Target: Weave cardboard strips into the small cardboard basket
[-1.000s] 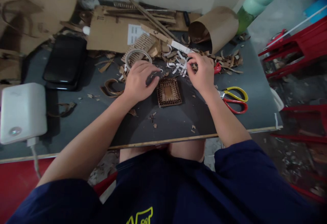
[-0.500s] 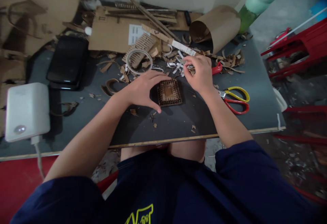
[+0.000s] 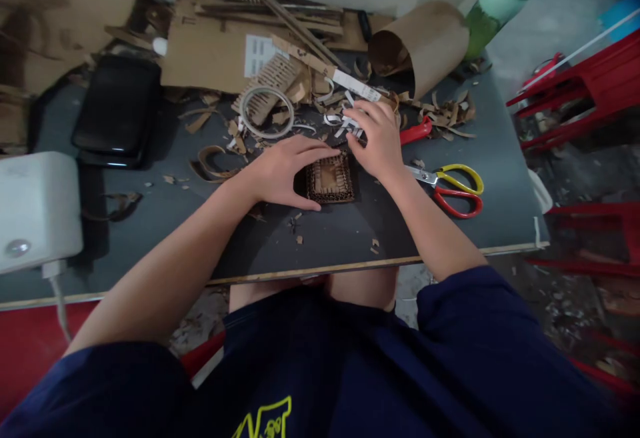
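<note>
A small square piece of corrugated cardboard (image 3: 330, 181) with a raised rim and a lighter middle lies flat on the dark table. My left hand (image 3: 283, 171) spans its left side, fingertips at the back edge and thumb by the front edge, closed around it. My right hand (image 3: 377, 139) hovers by its back right corner, fingers apart, over white paper strips (image 3: 345, 121); I see nothing held in it. Scissors (image 3: 445, 185) with one yellow and one red handle lie right of my right wrist. A red handle (image 3: 416, 131) shows just behind that hand.
Behind the hands are a tape ring (image 3: 245, 115), a cardboard sheet (image 3: 200, 51), a rolled cardboard tube (image 3: 440, 38) and a green bottle (image 3: 500, 8). To the left sit a black case (image 3: 117, 108) and a white device (image 3: 37, 208) with a cable. Cardboard scraps litter the table.
My left thumb has drawn in to the front edge of the cardboard piece. My right hand has moved left toward it, its fingers going from curled together to apart. The view shifted slightly.
</note>
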### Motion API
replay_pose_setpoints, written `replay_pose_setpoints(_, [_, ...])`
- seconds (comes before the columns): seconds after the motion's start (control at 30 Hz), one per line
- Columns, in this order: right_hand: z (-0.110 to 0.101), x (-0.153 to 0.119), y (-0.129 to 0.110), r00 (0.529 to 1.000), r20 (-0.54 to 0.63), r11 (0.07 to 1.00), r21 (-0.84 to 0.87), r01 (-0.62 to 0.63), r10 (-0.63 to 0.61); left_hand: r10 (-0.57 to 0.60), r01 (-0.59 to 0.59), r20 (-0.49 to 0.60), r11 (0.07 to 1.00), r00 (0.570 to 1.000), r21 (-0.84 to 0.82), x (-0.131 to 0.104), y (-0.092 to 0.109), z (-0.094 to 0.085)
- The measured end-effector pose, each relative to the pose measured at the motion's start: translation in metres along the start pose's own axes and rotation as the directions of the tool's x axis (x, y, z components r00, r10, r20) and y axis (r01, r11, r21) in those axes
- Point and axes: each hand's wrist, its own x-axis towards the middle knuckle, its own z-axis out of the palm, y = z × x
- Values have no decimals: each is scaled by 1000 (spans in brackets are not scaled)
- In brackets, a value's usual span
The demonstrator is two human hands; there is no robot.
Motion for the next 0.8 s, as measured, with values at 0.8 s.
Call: replay_pose_setpoints(0.8, [19, 164, -59, 894, 342, 903, -211, 375, -291, 59, -60, -117, 998, 991, 2, 0, -12, 7])
